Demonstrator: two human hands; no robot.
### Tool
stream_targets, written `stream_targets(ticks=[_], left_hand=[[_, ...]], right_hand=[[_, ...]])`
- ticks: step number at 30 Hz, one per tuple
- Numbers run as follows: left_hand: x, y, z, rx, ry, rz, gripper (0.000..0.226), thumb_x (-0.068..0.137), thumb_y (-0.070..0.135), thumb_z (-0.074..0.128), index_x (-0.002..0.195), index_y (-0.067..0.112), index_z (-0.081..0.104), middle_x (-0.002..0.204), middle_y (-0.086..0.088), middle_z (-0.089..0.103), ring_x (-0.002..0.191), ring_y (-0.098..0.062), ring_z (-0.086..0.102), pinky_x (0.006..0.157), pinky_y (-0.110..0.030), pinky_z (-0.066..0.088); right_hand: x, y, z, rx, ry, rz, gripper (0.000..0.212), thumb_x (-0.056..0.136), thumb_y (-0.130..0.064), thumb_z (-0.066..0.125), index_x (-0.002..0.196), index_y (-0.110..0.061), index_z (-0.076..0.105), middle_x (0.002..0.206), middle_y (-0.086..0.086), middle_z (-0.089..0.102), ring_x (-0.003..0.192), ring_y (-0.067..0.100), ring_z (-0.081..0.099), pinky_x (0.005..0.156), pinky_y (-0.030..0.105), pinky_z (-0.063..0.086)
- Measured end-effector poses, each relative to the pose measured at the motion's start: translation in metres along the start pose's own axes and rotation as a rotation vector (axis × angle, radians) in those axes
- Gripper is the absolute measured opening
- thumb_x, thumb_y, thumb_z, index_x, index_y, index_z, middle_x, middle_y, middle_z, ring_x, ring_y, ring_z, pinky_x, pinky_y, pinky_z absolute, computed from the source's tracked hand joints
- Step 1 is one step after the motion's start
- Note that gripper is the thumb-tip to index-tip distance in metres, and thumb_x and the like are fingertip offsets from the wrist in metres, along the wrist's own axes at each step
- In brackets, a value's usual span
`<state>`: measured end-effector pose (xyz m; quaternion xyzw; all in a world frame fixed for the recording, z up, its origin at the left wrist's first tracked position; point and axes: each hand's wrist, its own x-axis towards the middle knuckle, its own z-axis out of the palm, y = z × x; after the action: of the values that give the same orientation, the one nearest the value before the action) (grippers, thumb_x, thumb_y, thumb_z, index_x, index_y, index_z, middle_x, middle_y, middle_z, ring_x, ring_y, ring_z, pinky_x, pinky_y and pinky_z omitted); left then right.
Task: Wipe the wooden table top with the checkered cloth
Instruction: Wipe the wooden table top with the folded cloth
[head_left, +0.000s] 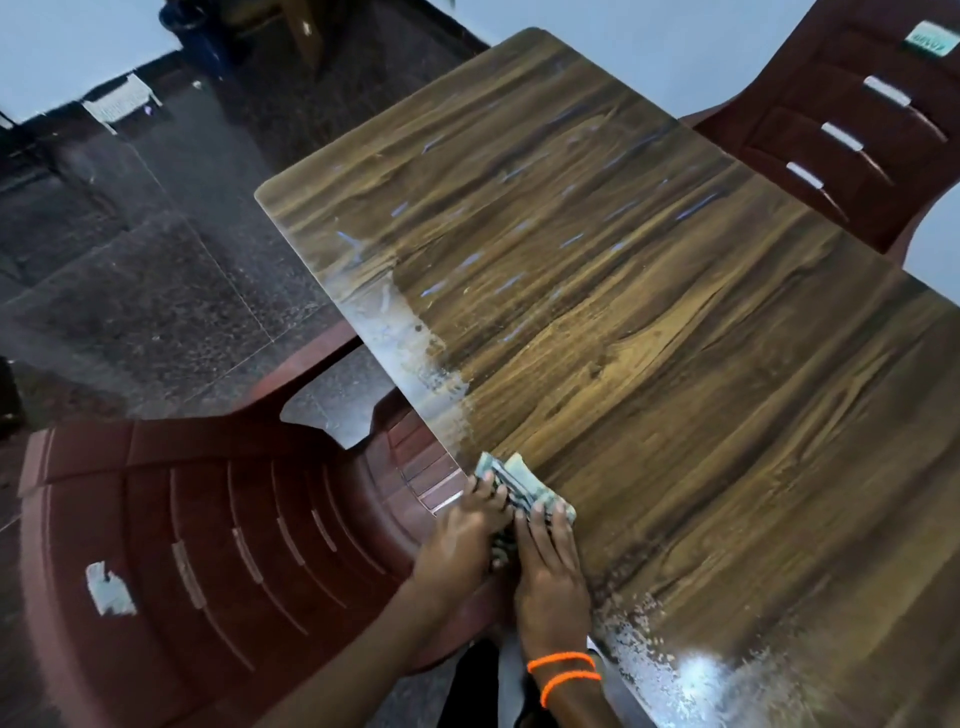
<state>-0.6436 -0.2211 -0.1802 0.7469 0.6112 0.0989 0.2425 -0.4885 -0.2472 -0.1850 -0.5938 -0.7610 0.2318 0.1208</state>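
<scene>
A dark speckled floor (156, 291) and pale walls frame a wood-grain table top (649, 338), with one maroon plastic chair (182, 545) tucked against its left edge and a second chair (852, 130) at the far right edge. From my remote seat I see thin bluish streaks scattered over the far half of the top, and pale speckled patches along the left edge and at the near corner.

The checkered cloth (511, 480) sits bunched up right on the left edge of the table, toward the near end. Both hands are on it. My left hand (467, 530) reaches in from beyond the edge, over the chair seat, fingers bent down onto the fabric. My right hand (550, 561), with two orange bands (563, 670) at its wrist, lies over the cloth with fingers fairly straight, pressing it to the wood. Whether either hand truly pinches the fabric, I cannot tell.

I judge the wiping far from finished. The risk from here is that the cloth, so wadded and so close to the edge, slides off onto the chair on the next stroke. A bunched cloth also touches little wood, so it may smear the streaks instead of lifting them.
</scene>
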Motion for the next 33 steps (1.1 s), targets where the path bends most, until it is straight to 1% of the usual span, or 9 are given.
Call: stream_targets(ticks=[6,10,13,17,19,21,24,30,33], left_hand=[[0.01,0.056,0.017,-0.08,0.074,0.034,0.03,0.085,0.018,0.059,0.112,0.024,0.07,0.123,0.005,0.066,0.132,-0.018,0.048,0.117,-0.032,0.029],[0.058,0.048,0.01,-0.071,0.084,0.003,0.029,0.092,0.027,0.051,0.114,0.033,0.069,0.128,0.011,0.063,0.136,-0.012,0.042,0.114,-0.032,0.032],[0.094,0.024,-0.022,-0.032,0.185,-0.017,0.028,0.079,0.024,0.06,0.097,0.038,0.076,0.116,0.014,0.069,0.117,-0.013,0.061,0.092,-0.021,0.049],[0.129,-0.035,-0.057,0.034,0.103,-0.176,0.043,0.092,0.007,0.049,0.128,0.027,0.064,0.148,-0.001,0.047,0.142,-0.029,0.032,0.112,-0.037,0.034],[0.133,-0.064,-0.072,0.001,0.083,-0.209,0.041,0.086,0.001,0.052,0.115,0.022,0.072,0.137,-0.007,0.058,0.135,-0.029,0.044,0.111,-0.038,0.037],[0.121,-0.086,-0.084,0.006,0.114,-0.227,0.035,0.082,0.008,0.057,0.105,0.027,0.076,0.125,-0.004,0.067,0.124,-0.024,0.055,0.097,-0.032,0.049],[0.087,-0.1,-0.081,0.054,0.142,-0.171,0.037,0.085,0.021,0.046,0.109,0.027,0.073,0.122,0.001,0.068,0.126,-0.02,0.054,0.087,-0.033,0.054],[0.044,-0.061,-0.044,-0.074,0.185,-0.03,0.037,0.086,0.001,0.053,0.113,0.017,0.072,0.123,-0.004,0.067,0.131,-0.022,0.05,0.111,-0.037,0.037],[0.059,-0.024,-0.039,-0.122,0.153,0.006,0.035,0.085,0.013,0.05,0.111,0.018,0.073,0.123,-0.004,0.068,0.129,-0.023,0.051,0.116,-0.027,0.026]], right_hand=[[-0.013,0.05,-0.021,-0.019,0.099,0.048,0.056,0.078,-0.006,0.039,0.13,-0.014,0.059,0.143,0.004,0.05,0.139,0.028,0.035,0.103,0.051,0.041],[0.039,0.054,-0.028,0.013,0.141,0.12,0.06,0.074,-0.005,0.038,0.13,-0.013,0.059,0.143,0.009,0.049,0.141,0.029,0.032,0.109,0.045,0.035],[0.095,0.036,-0.024,0.031,0.161,0.148,0.056,0.075,-0.004,0.04,0.127,-0.013,0.061,0.141,0.01,0.051,0.14,0.031,0.033,0.108,0.044,0.039],[0.16,-0.01,-0.006,0.03,0.127,0.102,0.051,0.078,-0.002,0.038,0.121,-0.01,0.064,0.138,0.012,0.054,0.137,0.039,0.035,0.109,0.049,0.036],[0.177,-0.037,0.006,0.0,0.099,0.08,0.051,0.081,-0.007,0.033,0.121,-0.009,0.064,0.138,0.012,0.054,0.136,0.04,0.036,0.111,0.048,0.034],[0.179,-0.06,0.017,-0.006,0.096,0.066,0.051,0.082,-0.009,0.032,0.122,-0.011,0.064,0.138,0.01,0.055,0.136,0.039,0.037,0.112,0.047,0.033],[0.156,-0.079,0.029,-0.003,0.075,0.001,0.051,0.083,-0.006,0.034,0.127,-0.01,0.06,0.142,0.008,0.05,0.141,0.036,0.031,0.114,0.046,0.03],[0.087,-0.043,0.014,0.021,-0.005,-0.038,0.058,0.081,-0.014,0.038,0.137,-0.013,0.051,0.149,0.005,0.042,0.145,0.027,0.024,0.113,0.045,0.031],[0.079,-0.01,-0.004,0.034,0.068,0.014,0.054,0.081,-0.009,0.04,0.133,-0.013,0.056,0.147,0.004,0.046,0.143,0.026,0.028,0.109,0.045,0.035]])
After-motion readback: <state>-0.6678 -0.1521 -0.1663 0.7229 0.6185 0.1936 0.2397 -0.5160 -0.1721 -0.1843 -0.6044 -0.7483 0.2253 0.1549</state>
